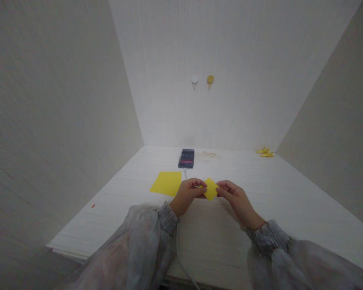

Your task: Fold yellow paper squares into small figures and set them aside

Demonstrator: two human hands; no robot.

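Yellow folded paper piece sits pinched between both hands, just above the white table, near its middle. Left hand grips its left edge, fingers closed on it, thumb on top. Right hand grips the right edge the same way, fingertips closed on the paper. Piece looks diamond-like from this view, one corner up, one down; its wide axis runs left-right between the two grips. Both hands about equally close, touching it from opposite sides. Fold detail too small to read.

Flat yellow sheet lies on the table just left of and behind the left hand, nearer that hand, not touched. Dark phone lies farther back, cable running from it toward the person, passing under the hands. Small yellow folded shapes far right at the back corner, well apart. Two wall hooks on the back wall. Tiny red speck at the left table edge.
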